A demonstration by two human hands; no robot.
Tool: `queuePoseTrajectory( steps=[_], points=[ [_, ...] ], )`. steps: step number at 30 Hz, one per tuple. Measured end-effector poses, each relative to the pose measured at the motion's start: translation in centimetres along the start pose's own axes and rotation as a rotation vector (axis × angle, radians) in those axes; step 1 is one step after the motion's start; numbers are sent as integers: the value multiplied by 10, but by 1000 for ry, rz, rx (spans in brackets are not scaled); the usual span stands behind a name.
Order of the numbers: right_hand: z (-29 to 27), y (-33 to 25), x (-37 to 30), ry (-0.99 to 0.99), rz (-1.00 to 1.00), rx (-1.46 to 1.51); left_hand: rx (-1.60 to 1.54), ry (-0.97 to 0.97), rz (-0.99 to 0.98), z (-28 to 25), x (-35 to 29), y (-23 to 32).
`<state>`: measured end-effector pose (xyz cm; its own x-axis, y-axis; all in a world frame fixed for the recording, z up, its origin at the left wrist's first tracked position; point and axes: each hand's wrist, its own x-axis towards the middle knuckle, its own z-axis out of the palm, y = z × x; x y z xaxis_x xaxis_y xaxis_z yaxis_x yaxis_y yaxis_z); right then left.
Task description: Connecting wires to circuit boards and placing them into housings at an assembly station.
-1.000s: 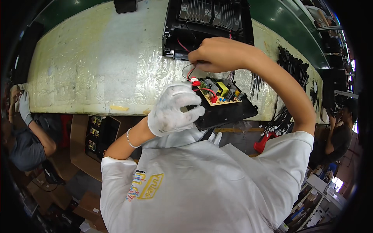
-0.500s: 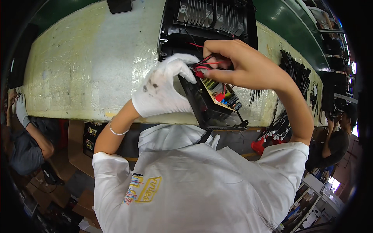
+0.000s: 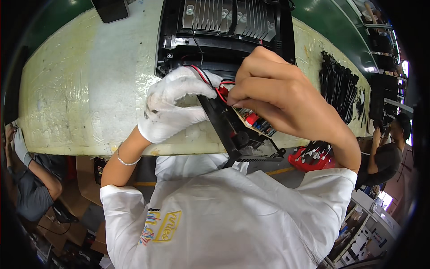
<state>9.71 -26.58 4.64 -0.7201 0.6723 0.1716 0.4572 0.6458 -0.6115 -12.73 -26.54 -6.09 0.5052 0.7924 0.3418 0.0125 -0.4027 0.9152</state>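
Observation:
My left hand [image 3: 172, 103], in a stained white glove, is closed around the upper left side of a black plastic panel [image 3: 218, 127]. Bare, my right hand [image 3: 280, 92] pinches near a red connector at the circuit board's upper end, where red and black wires [image 3: 200, 75] run between both hands; its fingers hide the exact grip. The circuit board [image 3: 256, 120] lies in the tilted panel and carries red connectors and dark components. Just beyond my hands sits a black housing [image 3: 210, 49] with finned metal heat sinks [image 3: 215, 15].
A phone [image 3: 110, 10] lies at the table's far left. Bundled black cables [image 3: 336, 89] hang over the table's right side, above a red container [image 3: 312, 158]. Co-workers sit at far left [image 3: 38, 179] and far right [image 3: 387, 154].
The table and housing have shifted slightly left in view. My right fingers have closed in nearer the red connector, and the red and black wires now loop over my left fingers.

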Motion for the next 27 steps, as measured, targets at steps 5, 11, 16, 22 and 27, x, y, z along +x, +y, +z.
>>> queuePoseTrajectory(
  steps=[5, 11, 16, 22, 27],
  points=[
    [-11, -5, 16, -276, -4, -216, -26, 58, 28, 5, -6, -10],
    [0, 3, 11, -100, 4, 14, 53, 67, -9, 3, -8, -4],
    [-5, -9, 15, -285, 16, -178, 69, 81, 9, 9, -8, -4],
    [-1, -10, 31, -420, 262, -204, 12, 9, 48, 8, -13, -8],
    [5, -5, 38, -484, 347, -232, -30, -34, 173, 7, -14, -15]
  ],
)
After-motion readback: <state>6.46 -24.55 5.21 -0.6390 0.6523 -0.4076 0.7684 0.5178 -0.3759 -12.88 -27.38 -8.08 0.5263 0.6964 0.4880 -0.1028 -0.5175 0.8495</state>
